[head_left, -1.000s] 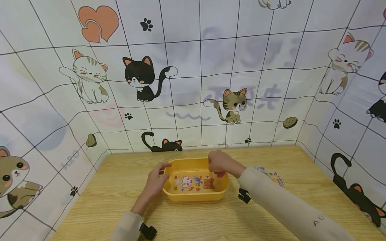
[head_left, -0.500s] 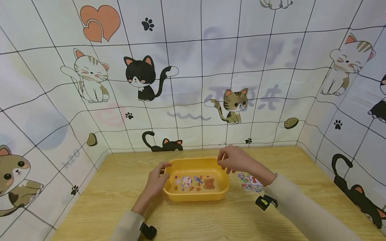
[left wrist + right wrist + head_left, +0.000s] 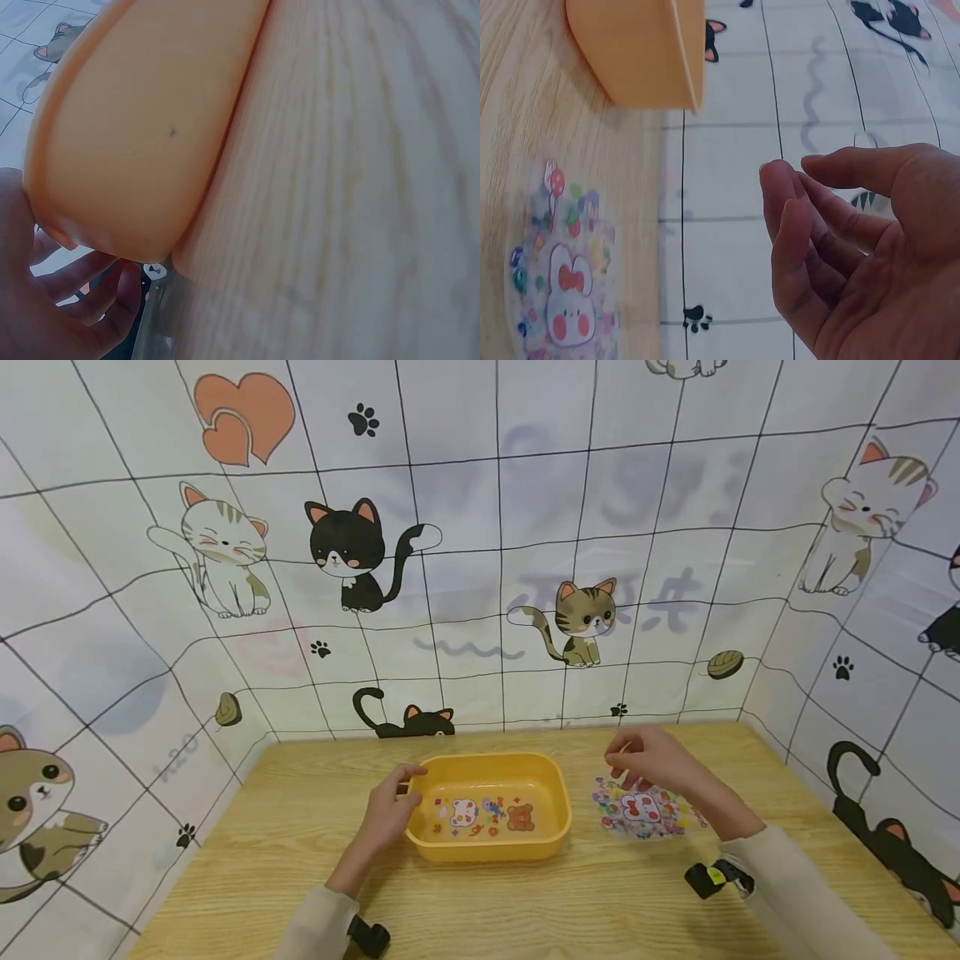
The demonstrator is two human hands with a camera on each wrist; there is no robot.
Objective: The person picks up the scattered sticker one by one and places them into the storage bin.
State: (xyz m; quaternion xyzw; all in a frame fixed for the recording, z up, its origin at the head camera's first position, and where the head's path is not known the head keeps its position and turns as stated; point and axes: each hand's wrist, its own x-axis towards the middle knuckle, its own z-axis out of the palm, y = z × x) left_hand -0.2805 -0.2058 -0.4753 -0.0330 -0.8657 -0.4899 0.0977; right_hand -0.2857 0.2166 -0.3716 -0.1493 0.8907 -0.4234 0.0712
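A gridded cat-print backdrop (image 3: 450, 493) rises behind the wooden tabletop (image 3: 525, 910).

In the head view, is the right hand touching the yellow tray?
No, wooden tabletop shows between the right hand and the yellow tray.

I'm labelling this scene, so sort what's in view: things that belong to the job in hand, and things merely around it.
Apparently part of the job:
- yellow tub, held by the left hand
- small colourful pictures inside it
- clear rabbit-patterned sheet, near the right hand

Merely around:
- wood-grain table
- cat-patterned wall covering
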